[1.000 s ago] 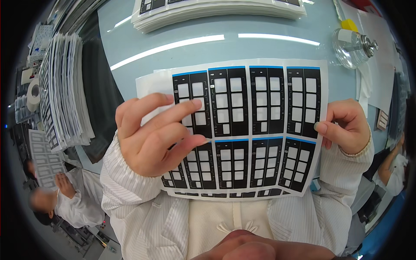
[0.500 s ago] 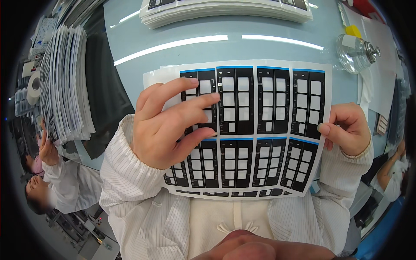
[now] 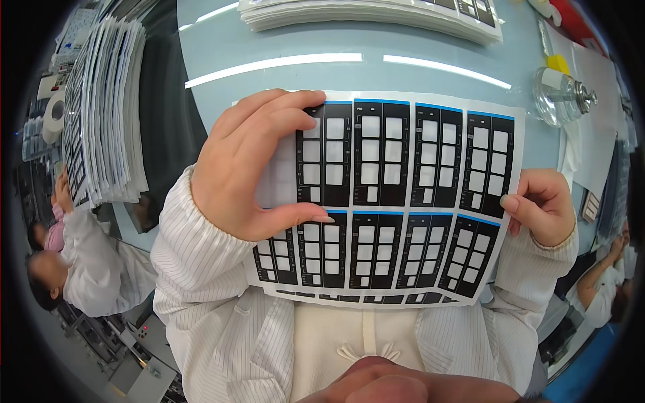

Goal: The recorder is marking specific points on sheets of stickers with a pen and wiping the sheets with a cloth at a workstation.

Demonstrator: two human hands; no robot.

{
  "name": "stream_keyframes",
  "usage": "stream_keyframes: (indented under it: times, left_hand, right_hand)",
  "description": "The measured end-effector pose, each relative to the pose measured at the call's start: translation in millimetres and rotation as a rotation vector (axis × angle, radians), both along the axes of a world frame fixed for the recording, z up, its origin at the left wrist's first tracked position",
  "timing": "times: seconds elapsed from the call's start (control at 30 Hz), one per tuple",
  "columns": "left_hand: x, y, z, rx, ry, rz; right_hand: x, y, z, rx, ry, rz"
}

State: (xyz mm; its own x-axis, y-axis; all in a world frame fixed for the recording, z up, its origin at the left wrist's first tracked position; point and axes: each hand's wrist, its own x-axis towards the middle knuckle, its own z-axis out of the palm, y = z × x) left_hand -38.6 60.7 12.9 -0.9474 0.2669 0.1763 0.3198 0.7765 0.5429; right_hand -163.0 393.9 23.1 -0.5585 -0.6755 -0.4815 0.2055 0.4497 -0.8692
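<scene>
A white label sheet [image 3: 415, 208] printed with rows of black panels, white windows and blue top strips is held up before my chest. My right hand [image 3: 544, 207] pinches its right edge between thumb and fingers. My left hand [image 3: 245, 161] spans the upper left part, fingers apart. Its fingertips rest at the top of an upper-row panel and its thumb lies lower, near the blue strip of the second row. Between them a bare whitish patch [image 3: 279, 176] shows beside the panels. Along the bottom, a further row of panels peeks out, perhaps from another sheet beneath.
A stack of printed sheets [image 3: 376, 20] lies at the table's far side. At right stands a clear glass bottle [image 3: 559, 97] with a metal top. Another tall paper stack [image 3: 111, 114] and a white roll [image 3: 54, 116] are at left. Co-workers [image 3: 94, 269] sit at both sides.
My left hand has shifted up and left on the sheet, its fingers moving from the panel windows to the top edge, thumb and fingers wider apart. My right hand keeps its pinch.
</scene>
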Motion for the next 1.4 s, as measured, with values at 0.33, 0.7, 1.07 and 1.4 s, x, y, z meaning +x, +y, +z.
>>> stream_keyframes:
  times: [0.33,0.7,1.07,1.4]
  left_hand:
    - [-3.3,-6.7,5.1,-0.075,0.013,-0.079]
    - [-14.6,-17.8,-11.9,0.217,0.066,-0.150]
    - [4.5,-74.7,-10.7,0.395,0.199,-0.081]
    - [294.2,-186.6,-73.1,0.657,1.133,1.269]
  right_hand:
    - [-0.1,0.8,-1.4,0.001,-0.016,-0.026]
    - [-1.3,-0.6,-10.4,-0.032,0.027,-0.065]
    - [1.1,-8.0,-14.1,-0.046,0.117,-0.107]
    - [-10.8,12.2,-33.5,-0.054,0.189,-0.087]
